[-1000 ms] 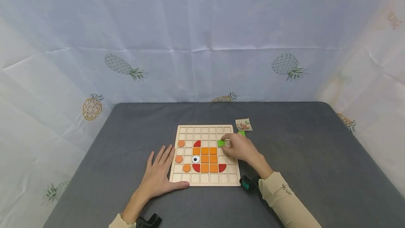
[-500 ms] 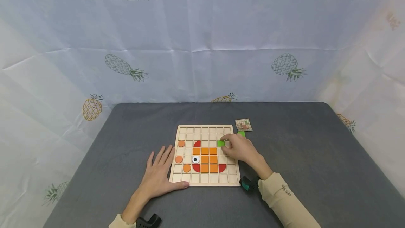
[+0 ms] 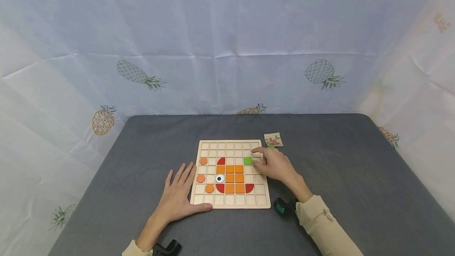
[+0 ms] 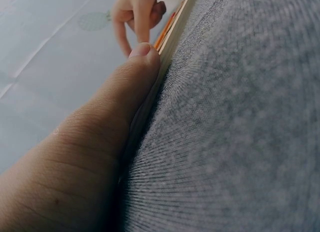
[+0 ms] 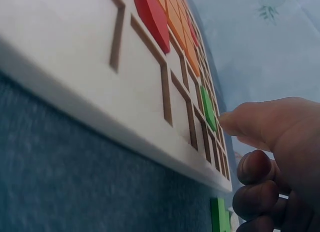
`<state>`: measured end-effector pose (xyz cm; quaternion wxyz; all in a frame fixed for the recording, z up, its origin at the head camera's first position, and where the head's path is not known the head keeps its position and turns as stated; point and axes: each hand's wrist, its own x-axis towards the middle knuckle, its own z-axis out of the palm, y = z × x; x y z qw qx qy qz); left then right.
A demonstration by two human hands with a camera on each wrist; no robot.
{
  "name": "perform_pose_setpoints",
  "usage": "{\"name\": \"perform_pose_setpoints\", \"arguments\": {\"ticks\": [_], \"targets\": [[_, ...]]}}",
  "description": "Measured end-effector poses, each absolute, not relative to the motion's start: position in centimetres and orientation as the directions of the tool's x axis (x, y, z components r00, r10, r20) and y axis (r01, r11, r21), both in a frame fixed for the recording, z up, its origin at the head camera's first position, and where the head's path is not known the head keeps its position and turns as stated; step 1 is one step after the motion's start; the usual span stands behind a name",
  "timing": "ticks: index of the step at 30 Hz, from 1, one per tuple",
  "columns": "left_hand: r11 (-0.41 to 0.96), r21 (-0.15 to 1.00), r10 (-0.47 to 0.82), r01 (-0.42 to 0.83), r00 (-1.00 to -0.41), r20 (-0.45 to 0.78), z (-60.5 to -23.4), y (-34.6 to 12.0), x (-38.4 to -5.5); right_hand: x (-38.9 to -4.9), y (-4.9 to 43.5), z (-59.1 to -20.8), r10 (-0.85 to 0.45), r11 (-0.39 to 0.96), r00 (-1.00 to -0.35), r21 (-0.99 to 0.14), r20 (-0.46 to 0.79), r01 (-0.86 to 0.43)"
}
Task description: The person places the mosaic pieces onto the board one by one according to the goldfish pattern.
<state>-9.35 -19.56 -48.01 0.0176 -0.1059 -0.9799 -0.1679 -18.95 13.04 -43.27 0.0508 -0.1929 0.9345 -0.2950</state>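
A wooden grid board (image 3: 230,199) lies on the dark cloth. Orange squares (image 3: 230,178), red quarter-round pieces (image 3: 249,188), orange discs (image 3: 200,178) and a white eye disc (image 3: 220,178) sit in its cells. One green square tile (image 3: 247,160) lies in a cell up and right of the orange squares. Just right of that tile is my right hand (image 3: 276,165), thumb and index finger spread apart with nothing between them. My left hand (image 3: 177,198) rests spread along the board's left side, its thumb (image 4: 142,59) against the near edge.
Beyond my right hand, another green piece (image 3: 271,147) lies off the board, partly hidden by the hand. A small picture card (image 3: 273,140) is behind it. A pineapple-print curtain (image 3: 220,86) hangs at the table's far edge.
My right thumb and index finger have let go of the green tile and moved slightly right and apart. The tile stays in its cell; my left hand has not moved.
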Motion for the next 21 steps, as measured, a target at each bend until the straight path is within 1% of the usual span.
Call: {"name": "perform_pose_setpoints", "arguments": {"ticks": [7, 14, 21], "targets": [[0.92, 0.323, 0.206, 0.223, -0.975, 0.089, -48.2, -19.6, -9.4, -19.1, 14.7, -43.4, -0.353, 0.767, -0.934, -0.555, 0.057, -0.323], [0.923, 0.314, 0.206, 0.221, -0.975, 0.081, -48.2, -19.6, -9.4, -19.3, 15.8, -43.8, -0.314, 0.794, -0.949, -0.539, 0.03, -0.28], [0.921, 0.314, 0.208, 0.231, -0.972, 0.105, -48.2, -19.6, -9.4, -19.5, 16.3, -43.9, -0.321, 0.803, -0.947, -0.531, -0.002, -0.27]]}}
